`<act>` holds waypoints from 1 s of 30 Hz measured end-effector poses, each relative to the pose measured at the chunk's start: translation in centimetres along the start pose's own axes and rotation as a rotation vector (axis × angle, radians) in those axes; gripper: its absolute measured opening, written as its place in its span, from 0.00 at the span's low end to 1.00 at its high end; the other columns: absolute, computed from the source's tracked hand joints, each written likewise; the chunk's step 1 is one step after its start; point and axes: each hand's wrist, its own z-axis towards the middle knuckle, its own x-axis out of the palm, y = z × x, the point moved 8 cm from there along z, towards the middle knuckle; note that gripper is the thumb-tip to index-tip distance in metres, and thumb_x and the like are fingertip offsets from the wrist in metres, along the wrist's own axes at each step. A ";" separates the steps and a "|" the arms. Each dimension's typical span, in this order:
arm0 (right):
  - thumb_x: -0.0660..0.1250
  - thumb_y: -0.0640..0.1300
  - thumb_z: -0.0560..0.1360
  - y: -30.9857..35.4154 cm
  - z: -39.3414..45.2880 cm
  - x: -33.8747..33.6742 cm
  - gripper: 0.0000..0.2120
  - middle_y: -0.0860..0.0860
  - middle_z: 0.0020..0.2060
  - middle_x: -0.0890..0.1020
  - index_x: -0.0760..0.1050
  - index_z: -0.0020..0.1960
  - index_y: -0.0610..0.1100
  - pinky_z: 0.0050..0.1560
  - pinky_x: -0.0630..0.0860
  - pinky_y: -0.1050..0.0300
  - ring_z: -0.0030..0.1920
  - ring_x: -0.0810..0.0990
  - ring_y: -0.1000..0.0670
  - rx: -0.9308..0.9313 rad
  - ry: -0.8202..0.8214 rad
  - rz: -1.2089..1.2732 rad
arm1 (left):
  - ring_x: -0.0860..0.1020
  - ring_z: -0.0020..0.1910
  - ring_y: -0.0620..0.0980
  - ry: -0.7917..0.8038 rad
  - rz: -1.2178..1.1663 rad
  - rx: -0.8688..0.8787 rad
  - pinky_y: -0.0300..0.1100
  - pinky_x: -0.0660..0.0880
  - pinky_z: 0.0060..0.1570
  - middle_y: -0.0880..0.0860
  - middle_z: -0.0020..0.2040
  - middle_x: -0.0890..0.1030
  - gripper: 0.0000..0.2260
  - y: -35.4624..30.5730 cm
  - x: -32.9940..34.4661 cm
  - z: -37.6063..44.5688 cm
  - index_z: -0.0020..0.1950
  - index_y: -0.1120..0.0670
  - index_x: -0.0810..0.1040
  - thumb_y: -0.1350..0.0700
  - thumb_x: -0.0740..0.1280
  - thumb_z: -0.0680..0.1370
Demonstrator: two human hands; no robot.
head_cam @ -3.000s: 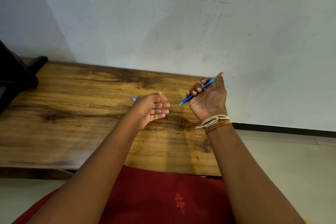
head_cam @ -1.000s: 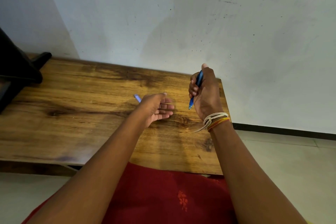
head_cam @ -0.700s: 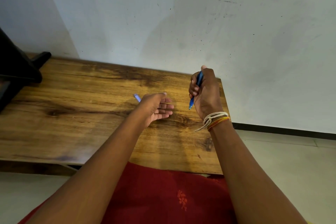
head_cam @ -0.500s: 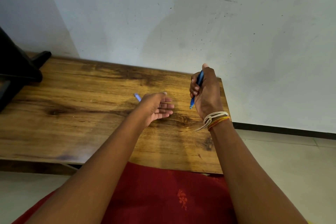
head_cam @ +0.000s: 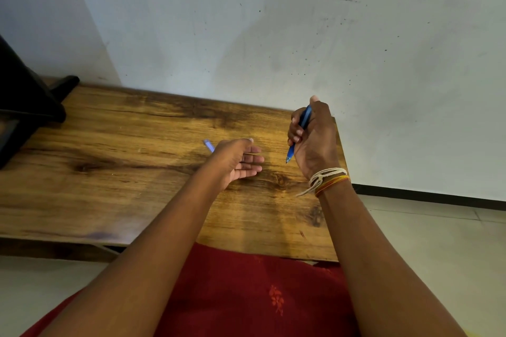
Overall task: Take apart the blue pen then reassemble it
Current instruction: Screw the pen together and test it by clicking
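Right hand fingers wrapped on blue pen, tip down; left hand fingers spread, empty; cap lies on bench; prob. reassembly, next needs picking cap.

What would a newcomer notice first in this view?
Probably the right hand, fisted around the blue pen with its tip pointing down over the wooden table. Next, the left hand, open palm-up mid-table, with a small pale blue piece lying just behind it.
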 end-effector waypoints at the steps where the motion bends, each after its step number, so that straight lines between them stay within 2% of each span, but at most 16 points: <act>1: 0.52 0.53 0.80 0.0 0.0 0.0 0.24 0.54 0.20 0.64 0.68 0.29 0.44 0.30 0.60 0.56 0.26 0.60 0.53 0.002 0.000 0.005 | 0.80 0.51 0.59 0.000 0.001 0.000 0.46 0.77 0.50 0.65 0.57 0.81 0.16 0.0 0.0 0.0 0.60 0.65 0.76 0.55 0.59 0.81; 15: 0.52 0.52 0.81 0.3 -0.2 -0.1 0.24 0.54 0.20 0.64 0.68 0.29 0.44 0.30 0.59 0.56 0.26 0.59 0.52 0.009 0.004 0.010 | 0.81 0.45 0.57 0.010 0.004 -0.002 0.46 0.77 0.48 0.63 0.52 0.81 0.15 0.2 0.5 -0.1 0.58 0.64 0.77 0.55 0.59 0.81; 20: 0.52 0.52 0.81 0.4 -0.2 -0.1 0.24 0.54 0.20 0.63 0.69 0.29 0.45 0.30 0.60 0.57 0.25 0.59 0.52 0.006 0.001 0.015 | 0.81 0.43 0.56 0.015 0.001 0.003 0.45 0.77 0.46 0.60 0.47 0.82 0.15 0.1 0.5 -0.1 0.59 0.65 0.77 0.55 0.59 0.81; 30: 0.52 0.53 0.81 0.4 -0.4 -0.1 0.24 0.54 0.20 0.64 0.68 0.30 0.44 0.30 0.59 0.56 0.26 0.59 0.52 0.009 -0.014 -0.009 | 0.80 0.44 0.56 0.007 0.013 -0.001 0.45 0.77 0.48 0.63 0.52 0.81 0.15 0.1 0.5 -0.3 0.60 0.65 0.76 0.55 0.59 0.81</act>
